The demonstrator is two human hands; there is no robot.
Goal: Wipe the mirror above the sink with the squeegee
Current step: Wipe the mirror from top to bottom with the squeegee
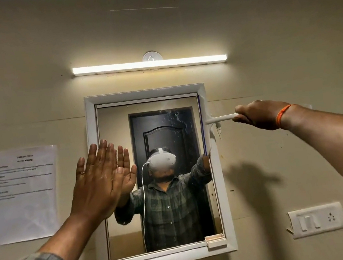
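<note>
The squeegee (206,125) stands with its blade upright, twelve to six, against the mirror (160,197) at its right edge, handle pointing to three o'clock into my right hand (259,116), which is fisted round it. The uncleaned glass lies toward nine, so I judge the pull goes that way. My left hand (98,179) is spread flat near the glass's left edge; whether it touches, I can't tell.

Both arms reach up and forward, plaid sleeves pushed back from bare forearms. The left hand (98,179) is spread flat, fingers together and pointing up, palm facing away. The right hand (259,115), an orange band at its wrist, is closed in a fist-like grip, knuckles toward the camera.
</note>
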